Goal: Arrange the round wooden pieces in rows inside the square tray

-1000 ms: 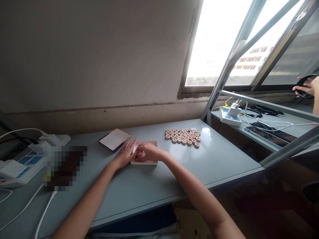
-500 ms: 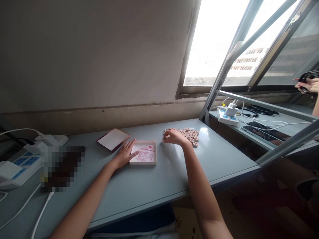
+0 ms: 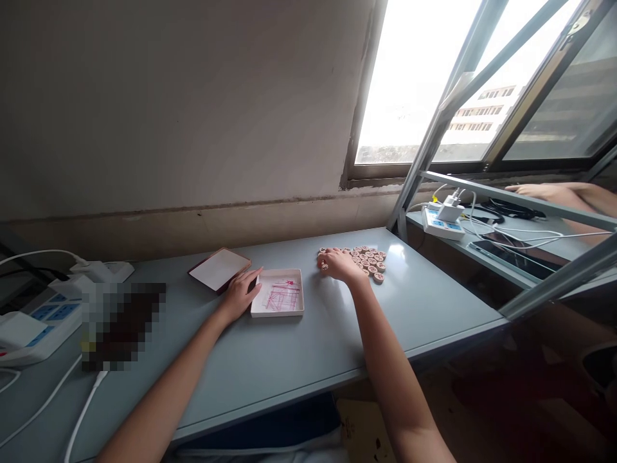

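Observation:
A shallow white box [image 3: 278, 313] with pink lines on its inner base lies open on the grey table [image 3: 289, 360]. My left hand [image 3: 240, 296] rests at the box's left edge with its fingers apart, holding nothing. Left of it and farther back is a dark red lid [image 3: 219, 269] with a pale inside. Several round wooden pieces [image 3: 370, 260] with red markings are gathered toward the back right. Over the left part of these pieces is my right hand [image 3: 339, 265], its fingers curled down around a piece.
On the left are a power strip [image 3: 60, 312] with white plugs, cables and a blurred dark object [image 3: 123, 325]. A metal frame [image 3: 419, 167] rises at the right; beyond it are another power strip [image 3: 441, 222], cables and another person's arm [image 3: 569, 196].
My left thumb has drawn back from over the box to its edge. My right hand has stayed at the pieces. The other person's arm has come lower and farther left over the far table.

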### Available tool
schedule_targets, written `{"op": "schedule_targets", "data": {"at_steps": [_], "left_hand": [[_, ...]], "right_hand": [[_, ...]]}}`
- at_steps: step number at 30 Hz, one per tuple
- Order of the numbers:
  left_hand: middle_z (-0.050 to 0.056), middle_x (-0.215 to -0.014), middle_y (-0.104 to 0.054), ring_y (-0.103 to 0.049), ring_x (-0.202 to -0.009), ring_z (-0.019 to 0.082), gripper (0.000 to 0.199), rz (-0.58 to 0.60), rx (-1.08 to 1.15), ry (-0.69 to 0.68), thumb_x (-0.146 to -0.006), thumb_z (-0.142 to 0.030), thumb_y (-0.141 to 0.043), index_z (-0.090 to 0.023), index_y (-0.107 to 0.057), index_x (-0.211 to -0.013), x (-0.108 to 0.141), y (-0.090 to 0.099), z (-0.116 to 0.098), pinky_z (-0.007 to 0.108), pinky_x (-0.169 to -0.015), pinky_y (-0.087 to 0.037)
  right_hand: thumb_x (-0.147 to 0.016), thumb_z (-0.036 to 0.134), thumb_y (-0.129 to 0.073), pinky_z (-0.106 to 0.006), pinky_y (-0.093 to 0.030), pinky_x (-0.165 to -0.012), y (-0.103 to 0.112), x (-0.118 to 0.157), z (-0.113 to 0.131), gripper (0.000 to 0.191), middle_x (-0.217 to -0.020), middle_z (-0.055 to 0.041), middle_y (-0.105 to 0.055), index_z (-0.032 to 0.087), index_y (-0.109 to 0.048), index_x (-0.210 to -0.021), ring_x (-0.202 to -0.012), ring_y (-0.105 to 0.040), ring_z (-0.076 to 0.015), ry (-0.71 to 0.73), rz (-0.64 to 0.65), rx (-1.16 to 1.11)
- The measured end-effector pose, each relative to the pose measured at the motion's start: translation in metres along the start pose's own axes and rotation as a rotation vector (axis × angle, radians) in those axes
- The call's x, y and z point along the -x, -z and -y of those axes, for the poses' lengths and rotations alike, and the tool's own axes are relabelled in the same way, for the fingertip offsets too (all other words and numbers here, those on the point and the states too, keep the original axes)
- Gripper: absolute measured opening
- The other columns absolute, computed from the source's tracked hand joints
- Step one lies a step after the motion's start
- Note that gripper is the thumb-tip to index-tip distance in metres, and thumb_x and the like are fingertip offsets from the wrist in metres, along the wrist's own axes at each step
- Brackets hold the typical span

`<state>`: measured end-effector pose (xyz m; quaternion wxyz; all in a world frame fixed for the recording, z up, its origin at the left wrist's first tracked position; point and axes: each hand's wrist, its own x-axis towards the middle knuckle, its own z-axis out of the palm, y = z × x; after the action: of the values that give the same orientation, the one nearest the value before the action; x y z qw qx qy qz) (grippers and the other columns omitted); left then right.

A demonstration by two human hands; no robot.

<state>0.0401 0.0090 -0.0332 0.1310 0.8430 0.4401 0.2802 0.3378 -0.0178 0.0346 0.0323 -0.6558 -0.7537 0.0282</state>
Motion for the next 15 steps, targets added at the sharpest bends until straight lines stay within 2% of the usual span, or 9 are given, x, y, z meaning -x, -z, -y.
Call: {"op": "schedule_targets", "data": {"at_steps": [3, 6, 9, 12, 15], "left_hand": [[0.009, -0.128, -0.057, -0.044, -0.125, 0.024, 0.047, -0.017, -0.027, -0.007, -0.089, -0.037, -0.038, -0.016, -0.052, -0.128, 0.000, 0.000, 0.001, 0.043, -0.106, -0.034], [0.008, -0.126, -0.058, -0.043, -0.126, 0.025, 0.045, -0.039, -0.051, -0.009, -0.088, -0.034, -0.039, -0.017, -0.054, -0.127, 0.000, 0.000, 0.001, 0.044, -0.105, -0.035], [0.008, -0.125, -0.059, -0.045, -0.124, 0.025, 0.043, -0.055, -0.083, -0.013, -0.086, -0.028, -0.039, -0.017, -0.055, -0.125, 0.000, 0.002, 0.000, 0.044, -0.103, -0.038], [0.008, -0.123, -0.060, -0.048, -0.121, 0.024, 0.043, -0.075, -0.122, -0.001, -0.085, -0.024, -0.039, -0.018, -0.056, -0.124, 0.000, 0.005, 0.000, 0.043, -0.101, -0.040], [0.008, -0.123, -0.060, -0.050, -0.119, 0.024, 0.044, -0.092, -0.158, 0.028, -0.083, -0.021, -0.039, -0.019, -0.056, -0.123, 0.000, 0.007, -0.001, 0.042, -0.100, -0.042]], "right_hand": [[-0.081, 0.016, -0.056, -0.032, -0.032, -0.083, 0.000, -0.001, 0.000, 0.015, -0.105, -0.0069, -0.062, 0.022, -0.066, -0.090, -0.102, -0.052, -0.0223, -0.018, -0.023, -0.003], [-0.082, 0.018, -0.057, -0.032, -0.033, -0.086, 0.001, -0.003, 0.013, 0.018, -0.104, -0.0052, -0.062, 0.023, -0.063, -0.098, -0.102, -0.053, -0.0206, 0.077, -0.068, -0.102], [-0.085, 0.022, -0.055, -0.032, -0.035, -0.087, -0.004, -0.003, 0.044, 0.018, -0.105, -0.0049, -0.061, 0.023, -0.061, -0.102, -0.102, -0.053, -0.0195, 0.278, -0.146, -0.189], [-0.086, 0.023, -0.056, -0.032, -0.040, -0.083, -0.020, -0.001, 0.081, 0.024, -0.110, -0.0091, -0.058, 0.019, -0.058, -0.110, -0.102, -0.053, -0.0212, 0.453, -0.106, -0.149], [-0.087, 0.024, -0.054, -0.035, -0.041, -0.084, -0.036, 0.002, 0.104, 0.034, -0.118, -0.0156, -0.052, 0.013, -0.052, -0.120, -0.109, -0.049, -0.0259, 0.467, -0.103, -0.051]]}}
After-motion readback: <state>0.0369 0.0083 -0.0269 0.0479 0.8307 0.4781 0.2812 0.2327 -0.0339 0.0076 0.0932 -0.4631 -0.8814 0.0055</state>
